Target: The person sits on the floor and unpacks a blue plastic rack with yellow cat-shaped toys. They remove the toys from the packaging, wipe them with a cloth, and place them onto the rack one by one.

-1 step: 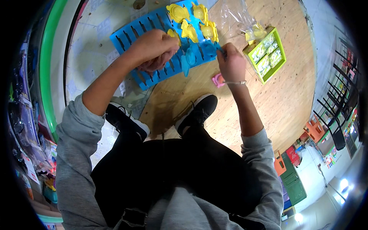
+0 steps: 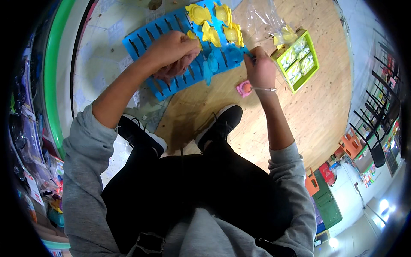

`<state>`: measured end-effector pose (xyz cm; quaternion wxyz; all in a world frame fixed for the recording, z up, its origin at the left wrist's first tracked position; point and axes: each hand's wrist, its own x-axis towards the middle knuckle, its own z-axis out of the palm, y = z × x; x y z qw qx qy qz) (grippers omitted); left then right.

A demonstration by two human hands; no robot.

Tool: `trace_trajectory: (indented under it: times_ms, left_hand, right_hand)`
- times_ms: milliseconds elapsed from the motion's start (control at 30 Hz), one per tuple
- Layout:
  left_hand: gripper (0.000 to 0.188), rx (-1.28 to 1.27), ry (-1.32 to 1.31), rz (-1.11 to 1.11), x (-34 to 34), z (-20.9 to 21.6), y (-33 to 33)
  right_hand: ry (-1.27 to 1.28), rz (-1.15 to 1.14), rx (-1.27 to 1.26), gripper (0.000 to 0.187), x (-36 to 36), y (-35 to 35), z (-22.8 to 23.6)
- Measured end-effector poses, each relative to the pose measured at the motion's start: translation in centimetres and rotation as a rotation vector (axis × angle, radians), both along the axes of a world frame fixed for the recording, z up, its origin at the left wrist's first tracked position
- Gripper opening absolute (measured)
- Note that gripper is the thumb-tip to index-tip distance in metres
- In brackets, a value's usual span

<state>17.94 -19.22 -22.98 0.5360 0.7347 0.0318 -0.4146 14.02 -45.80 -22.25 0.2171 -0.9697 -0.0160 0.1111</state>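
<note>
My left hand [image 2: 173, 48] is closed on a crumpled brownish-pink cloth [image 2: 174, 72] over a blue slotted rack [image 2: 141, 42]. Several yellow animal-shaped plastic pieces [image 2: 199, 14] sit at the rack's far right end, one partly behind my left fingers. Nearer me are a blue piece [image 2: 210, 64] of similar make and another blue piece [image 2: 233, 55] at the rack's right edge. My right hand [image 2: 262, 72] pinches the right edge of that second one; its fingertips are partly hidden. On the floor beside my right wrist lies a small pink piece [image 2: 244, 88] with an orange middle.
A lime-green divided box [image 2: 317, 66] with small wrapped packets stands right of my right hand. Beyond it lies a clear plastic bag [image 2: 263, 17] with something yellow inside. My black shoes [image 2: 220, 124] are just below the rack. Packaged goods [image 2: 32, 132] line the left side.
My right hand has shifted slightly to the right and up. The pink piece shows a little more beside my wrist. My left hand has risen very slightly with the cloth.
</note>
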Motion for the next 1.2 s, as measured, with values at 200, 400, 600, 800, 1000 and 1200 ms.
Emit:
trace_trajectory:
  times_ms: [200, 400, 600, 800, 1000, 1200]
  left_hand:
    - [0.034, 0.149, -0.146, -0.106, 1.1, -1.4, -1.1]
    - [0.043, 0.205, -0.169, -0.126, 0.0, 0.0, 0.3]
    - [0.046, 0.227, -0.153, -0.197, -0.1, -0.3, 1.4]
    - [0.04, 0.209, -0.205, -0.085, -0.7, -0.5, 1.9]
    - [0.033, 0.064, -0.222, 0.109, -0.9, -0.9, 2.6]
    - [0.029, 0.02, -0.22, 0.065, 0.1, -1.0, 1.1]
  right_hand:
    - [0.258, -0.141, 0.122, 0.021, 1.7, -2.1, -1.1]
    - [0.298, -0.099, 0.169, 0.031, 0.5, -2.2, -0.9]
    - [0.257, -0.222, 0.366, 0.034, -0.1, -2.7, 0.1]
    - [0.336, -0.359, 0.293, 0.03, -3.0, -6.2, 1.0]
    - [0.461, -0.414, 0.309, 0.024, -5.9, -5.2, 1.5]
    - [0.344, -0.342, 0.382, 0.018, -5.0, -3.2, 1.7]
